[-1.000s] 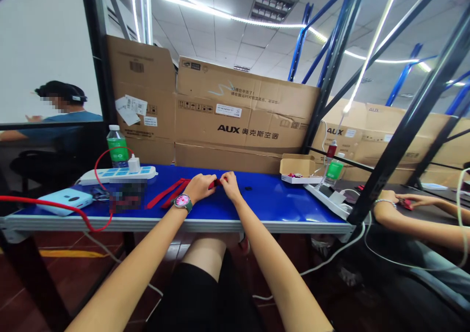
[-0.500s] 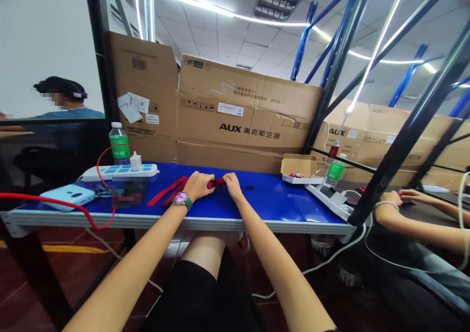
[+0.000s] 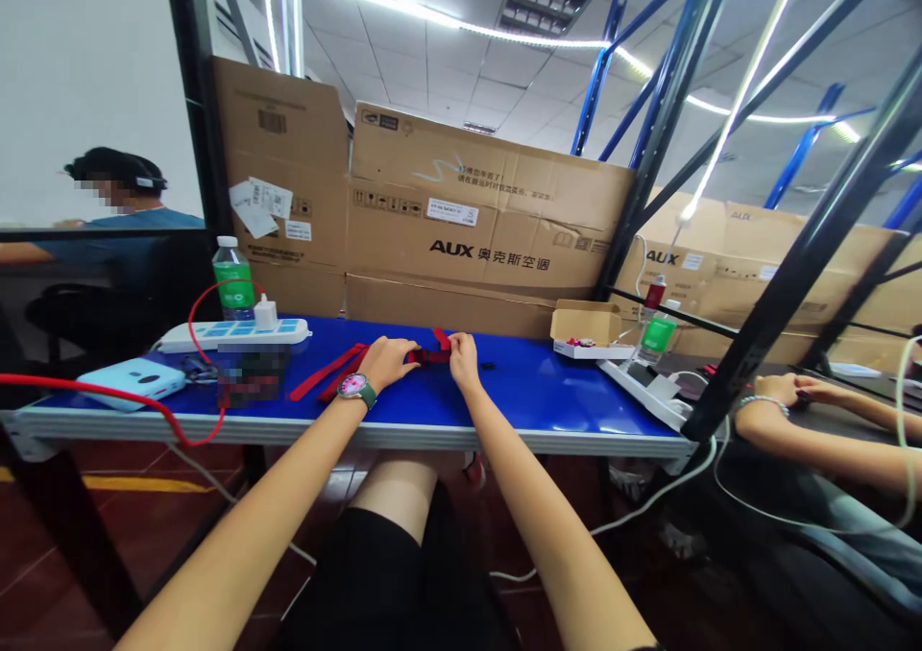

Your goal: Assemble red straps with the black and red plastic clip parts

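A red strap (image 3: 321,374) lies on the blue tabletop, its loose lengths trailing left from under my left hand (image 3: 387,363). The fingers of that hand, a watch at its wrist, are closed over the strap. My right hand (image 3: 463,359) pinches the strap's other stretch a short way to the right. Between the two hands runs a dark piece with red on it, too small to make out, and a short red end sticks up beside my right fingertips. Just right of that hand rests a small black piece (image 3: 488,365).
On the left are a power strip (image 3: 234,335), a light-blue device (image 3: 131,382), a red cable (image 3: 155,397) and a green-labelled bottle (image 3: 234,281). An open carton (image 3: 591,344) and another power strip (image 3: 644,394) stand right. Cardboard (image 3: 490,219) walls the back. Two other people sit nearby.
My right hand has shifted slightly right and turned more upright, widening the gap between the hands. More of the strap shows there, with a red end now sticking up. My left hand stays nearly in place.
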`<action>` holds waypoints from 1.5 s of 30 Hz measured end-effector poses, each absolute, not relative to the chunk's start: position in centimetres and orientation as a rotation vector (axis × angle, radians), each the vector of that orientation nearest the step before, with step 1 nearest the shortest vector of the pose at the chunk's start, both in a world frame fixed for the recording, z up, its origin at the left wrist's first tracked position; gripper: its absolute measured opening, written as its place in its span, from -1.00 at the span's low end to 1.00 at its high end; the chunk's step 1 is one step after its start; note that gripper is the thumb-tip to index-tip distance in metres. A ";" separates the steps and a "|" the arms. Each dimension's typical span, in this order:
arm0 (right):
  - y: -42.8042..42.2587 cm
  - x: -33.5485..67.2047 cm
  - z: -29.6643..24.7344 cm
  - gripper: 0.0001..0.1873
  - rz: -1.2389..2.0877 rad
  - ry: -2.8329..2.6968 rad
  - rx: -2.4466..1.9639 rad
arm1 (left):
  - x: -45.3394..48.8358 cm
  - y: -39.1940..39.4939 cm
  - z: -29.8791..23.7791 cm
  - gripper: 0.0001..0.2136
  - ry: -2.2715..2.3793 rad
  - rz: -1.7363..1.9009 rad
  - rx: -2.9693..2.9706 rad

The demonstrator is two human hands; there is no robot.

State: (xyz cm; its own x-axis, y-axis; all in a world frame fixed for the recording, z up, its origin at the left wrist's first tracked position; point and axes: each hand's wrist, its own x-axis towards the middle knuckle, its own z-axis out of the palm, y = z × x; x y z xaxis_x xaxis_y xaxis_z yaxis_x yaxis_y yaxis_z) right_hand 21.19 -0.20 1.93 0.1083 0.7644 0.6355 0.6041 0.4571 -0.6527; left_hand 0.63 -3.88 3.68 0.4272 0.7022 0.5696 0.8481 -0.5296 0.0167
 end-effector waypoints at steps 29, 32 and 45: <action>-4.3 18.5 3.4 -0.86 -0.556 -2.226 -1.351 | 1.4 -4.1 3.8 -0.85 -0.950 -0.855 -2.456; -4.0 19.4 3.4 -0.85 -0.509 -2.104 -1.509 | 1.6 -4.5 4.1 -0.84 -0.849 -0.684 -2.295; -3.3 21.0 3.2 -0.63 -0.234 -1.806 -1.883 | 1.0 -4.4 4.1 -0.74 -0.913 -1.201 -1.995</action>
State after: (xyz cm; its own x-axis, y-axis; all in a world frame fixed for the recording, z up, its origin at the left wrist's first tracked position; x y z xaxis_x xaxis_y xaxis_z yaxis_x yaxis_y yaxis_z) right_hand 21.05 -3.30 3.19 0.0978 0.8807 0.4636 0.9697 0.0205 -0.2435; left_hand 1.01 -4.37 4.08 0.3447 0.2380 0.9080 0.8115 -0.5618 -0.1608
